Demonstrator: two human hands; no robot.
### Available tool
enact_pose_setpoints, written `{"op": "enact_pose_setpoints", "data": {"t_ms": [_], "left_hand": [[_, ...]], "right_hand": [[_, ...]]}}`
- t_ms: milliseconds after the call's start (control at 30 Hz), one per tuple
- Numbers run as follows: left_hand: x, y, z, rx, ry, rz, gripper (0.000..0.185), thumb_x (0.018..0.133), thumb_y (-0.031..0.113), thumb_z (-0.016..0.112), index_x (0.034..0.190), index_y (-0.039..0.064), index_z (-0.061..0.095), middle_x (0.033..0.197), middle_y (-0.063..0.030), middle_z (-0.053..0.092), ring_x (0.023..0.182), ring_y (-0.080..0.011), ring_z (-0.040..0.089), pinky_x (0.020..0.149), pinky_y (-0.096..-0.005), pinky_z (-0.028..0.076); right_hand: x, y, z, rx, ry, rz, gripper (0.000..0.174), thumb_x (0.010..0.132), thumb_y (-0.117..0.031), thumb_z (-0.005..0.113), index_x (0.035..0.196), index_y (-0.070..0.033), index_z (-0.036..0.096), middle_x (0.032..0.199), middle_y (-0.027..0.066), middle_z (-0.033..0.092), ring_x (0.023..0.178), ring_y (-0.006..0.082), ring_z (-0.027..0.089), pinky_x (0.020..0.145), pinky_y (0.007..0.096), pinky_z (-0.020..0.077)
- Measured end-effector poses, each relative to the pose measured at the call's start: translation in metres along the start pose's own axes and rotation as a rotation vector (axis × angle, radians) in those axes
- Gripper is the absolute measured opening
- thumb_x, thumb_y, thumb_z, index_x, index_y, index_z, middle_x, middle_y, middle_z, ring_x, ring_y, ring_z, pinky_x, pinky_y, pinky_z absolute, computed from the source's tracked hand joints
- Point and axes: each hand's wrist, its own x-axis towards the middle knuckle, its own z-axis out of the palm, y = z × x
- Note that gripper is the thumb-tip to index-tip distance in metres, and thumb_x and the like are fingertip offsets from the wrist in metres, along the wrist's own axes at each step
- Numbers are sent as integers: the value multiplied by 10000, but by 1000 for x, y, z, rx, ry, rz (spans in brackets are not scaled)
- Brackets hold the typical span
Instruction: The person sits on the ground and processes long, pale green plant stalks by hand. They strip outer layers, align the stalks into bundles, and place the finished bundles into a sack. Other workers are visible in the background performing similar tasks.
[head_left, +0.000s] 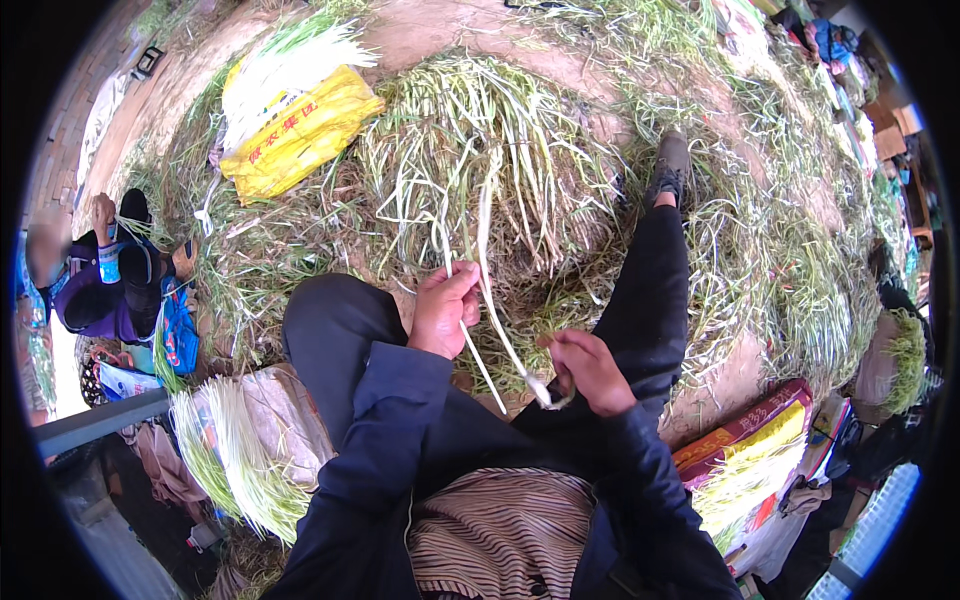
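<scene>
My left hand (446, 311) pinches a thin, pale peeled stalk (480, 364), which looks like a garlic shoot, between thumb and fingers. It slants down towards my lap. To its right hangs a longer, blurred whitish leaf strip (489, 289) with a thick, root-like end (537, 390). My right hand (592, 371) is curled around the lower end of this strip, beside my thigh; the fingers partly hide the grip. Ahead of my hands spreads a heap of unpeeled green and white stalks (517, 165), their brownish root ends towards me.
A yellow printed sack (304, 139) carries a bundle of white stalks (292, 71). More bundles lie at lower left (244, 450) and lower right (750, 465). Leaf litter (277, 247) covers much ground. A person (112, 270) sits at left beside a blue bag (180, 326) and metal bar (105, 421).
</scene>
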Motion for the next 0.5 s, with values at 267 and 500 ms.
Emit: {"op": "enact_pose_setpoints", "data": {"t_ms": [267,500], "left_hand": [[-8,-19,6,161,-96,-128,97,1041,164,676,991,81,681,799,-15,709,468,-39,467,419,-215,307],[-2,-30,2,242,-41,-250,83,1022,111,645,978,49,677,819,-62,726,484,-64,497,415,-226,313]], "right_hand": [[80,-18,48,343,95,-96,229,1069,-225,669,1210,-46,701,931,-5,719,774,96,666,703,263,548],[88,-8,45,393,66,-173,110,1042,-112,673,942,-67,678,859,5,710,703,93,648,644,261,530]]}}
